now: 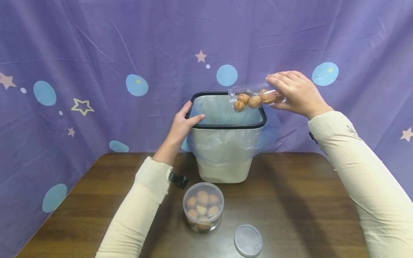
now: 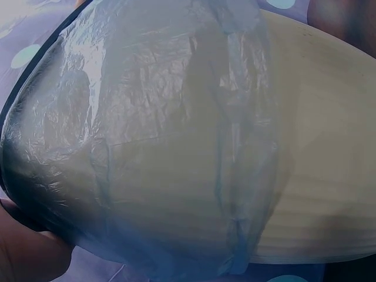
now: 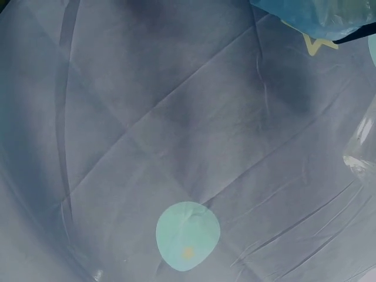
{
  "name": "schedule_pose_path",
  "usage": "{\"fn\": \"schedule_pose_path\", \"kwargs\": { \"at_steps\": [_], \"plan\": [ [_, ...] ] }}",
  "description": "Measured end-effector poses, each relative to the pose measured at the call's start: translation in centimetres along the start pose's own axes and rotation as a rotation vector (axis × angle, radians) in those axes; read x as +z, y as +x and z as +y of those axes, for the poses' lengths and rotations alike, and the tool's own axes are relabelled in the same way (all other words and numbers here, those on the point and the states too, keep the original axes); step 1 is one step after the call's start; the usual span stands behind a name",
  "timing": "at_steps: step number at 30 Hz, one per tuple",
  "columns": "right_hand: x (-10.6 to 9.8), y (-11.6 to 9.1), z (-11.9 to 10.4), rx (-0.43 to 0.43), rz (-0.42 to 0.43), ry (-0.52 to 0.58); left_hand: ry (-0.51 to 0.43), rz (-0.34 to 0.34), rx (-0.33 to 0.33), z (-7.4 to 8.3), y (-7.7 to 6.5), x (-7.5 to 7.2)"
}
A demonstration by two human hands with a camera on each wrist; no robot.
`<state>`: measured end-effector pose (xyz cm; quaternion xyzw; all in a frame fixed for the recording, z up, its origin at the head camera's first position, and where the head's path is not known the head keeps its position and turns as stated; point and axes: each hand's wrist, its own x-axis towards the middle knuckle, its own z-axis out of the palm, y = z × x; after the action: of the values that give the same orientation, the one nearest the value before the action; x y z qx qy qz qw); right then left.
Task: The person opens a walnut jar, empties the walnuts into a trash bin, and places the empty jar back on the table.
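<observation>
We note clear jar [image 1: 250, 88] upper R of ctr, near-horiz., walnuts [image 1: 255, 101] inside; R hand [image 1: 295, 91] grips base end. We judge it light, stiff, slick; best hold: round base. L hand [image 1: 184, 123] grips bin rim [image 1: 230, 127], ctr.

A creased, purple-grey fabric [image 3: 135, 170] fills most of the right wrist view, its long fold lines running diagonally and one dark crease running down its left part. Low on the fabric, near the middle, is a pale green oval spot [image 3: 188, 232] bearing a small, blurred yellow mark [image 3: 188, 252]. Towards the top right corner, a translucent blue plastic bag [image 3: 323, 14] and a black rim [image 3: 358, 33] overlap a yellow star outline [image 3: 309, 44]. Part of a clear plastic container [image 3: 361, 144] shows at the right edge, catching light; its contents cannot be made out.
</observation>
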<state>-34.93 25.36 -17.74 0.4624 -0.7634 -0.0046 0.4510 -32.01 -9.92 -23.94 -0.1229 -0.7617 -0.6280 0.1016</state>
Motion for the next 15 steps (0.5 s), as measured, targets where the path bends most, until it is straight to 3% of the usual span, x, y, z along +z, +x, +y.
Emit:
{"fn": "schedule_pose_path", "kwargs": {
  "at_steps": [5,15],
  "plan": [
    [0.09,0.06,-0.04,-0.047,-0.003,-0.024,0.007,-0.001,-0.003,0.12,0.0,-0.02],
    [0.1,0.17,-0.07,-0.037,0.007,-0.011,-0.001,-0.005,0.001,0.11,0.14,0.06]
  ]
}}
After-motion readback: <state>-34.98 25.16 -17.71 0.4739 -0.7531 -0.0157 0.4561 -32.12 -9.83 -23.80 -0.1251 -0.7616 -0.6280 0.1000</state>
